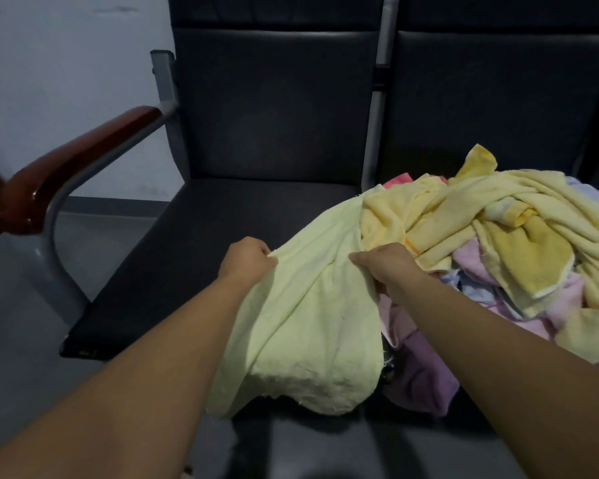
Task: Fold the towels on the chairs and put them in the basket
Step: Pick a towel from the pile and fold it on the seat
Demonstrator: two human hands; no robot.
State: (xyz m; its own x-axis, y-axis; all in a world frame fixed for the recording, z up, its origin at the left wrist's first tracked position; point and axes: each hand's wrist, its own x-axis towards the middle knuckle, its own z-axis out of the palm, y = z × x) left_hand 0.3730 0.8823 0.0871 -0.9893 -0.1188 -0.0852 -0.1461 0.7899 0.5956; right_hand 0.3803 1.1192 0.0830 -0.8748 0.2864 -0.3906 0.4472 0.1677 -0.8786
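Far left of the frame there's a glossy reddish wooden armrest (80, 167) on a grey metal tube. Behind it is a pale wall (66, 63) in the upper left, with grey floor (111, 236) underneath.

Next over is the left chair (194, 236), black padded seat and back.

Just left of centre, the left hand (248, 259) is balled up, thumb and fingers pinching the left edge of a pale green towel (312, 323). That towel is stretched between both hands. Its top end runs up and to the right into the heap. The rest droops down between the forearms and over the front edge of the seat, wrinkly and bunched, not folded at all.

Just right of centre, the right hand (388, 271) has its fingers curled into the same towel and grips a bunch of the cloth. The fingertips are buried in fabric, so I can't tell exactly how they sit.

On the right side of the frame there's a pile of towels (498, 236) dumped on the right chair (498, 98). Yellow ones are on top, with pink, lilac and light blue ones poking out below, and some spill toward the seat's front edge. The green towel touches the pile's left side.
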